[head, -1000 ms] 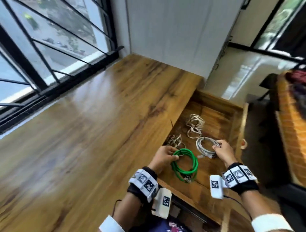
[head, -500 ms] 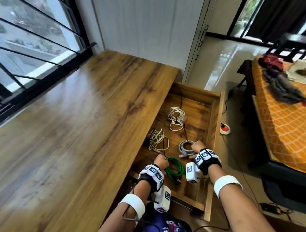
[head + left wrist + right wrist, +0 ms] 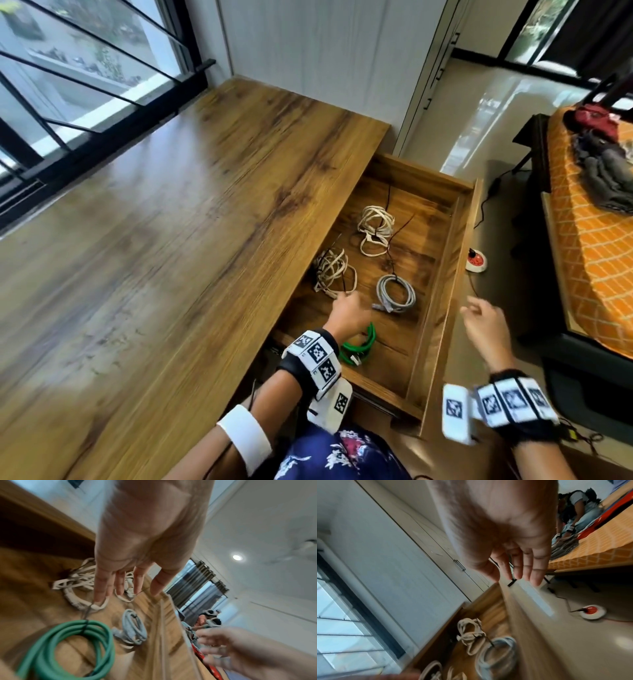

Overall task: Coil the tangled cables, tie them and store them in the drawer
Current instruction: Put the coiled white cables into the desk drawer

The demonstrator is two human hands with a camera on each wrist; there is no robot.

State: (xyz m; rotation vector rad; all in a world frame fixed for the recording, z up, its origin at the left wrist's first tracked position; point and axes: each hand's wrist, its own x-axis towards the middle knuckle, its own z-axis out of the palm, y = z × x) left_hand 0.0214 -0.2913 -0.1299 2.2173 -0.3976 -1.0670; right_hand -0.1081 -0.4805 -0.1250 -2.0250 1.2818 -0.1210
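Note:
The wooden drawer (image 3: 442,260) stands pulled out beside the desk. Inside lie a green coil (image 3: 361,344) (image 3: 68,646) at the near end, a grey coil (image 3: 395,294) (image 3: 133,626) (image 3: 498,655), and two beige bundles (image 3: 334,270) (image 3: 375,229) further back, each bound with a dark tie. My left hand (image 3: 347,313) (image 3: 130,574) hovers in the drawer above the green coil, fingers straight and empty. My right hand (image 3: 486,322) (image 3: 518,566) is raised over the drawer's right wall, relaxed and holding nothing.
The wooden desk top (image 3: 154,240) runs along a barred window (image 3: 68,68) on the left. A white wardrobe (image 3: 325,51) stands behind. On the floor to the right lies a red and white device (image 3: 476,262) with a cord. A bed with an orange cover (image 3: 589,222) is at far right.
Both hands have let go of the coils: the left left the green one, the right the grey one. The right hand has drawn back out of the drawer to the right.

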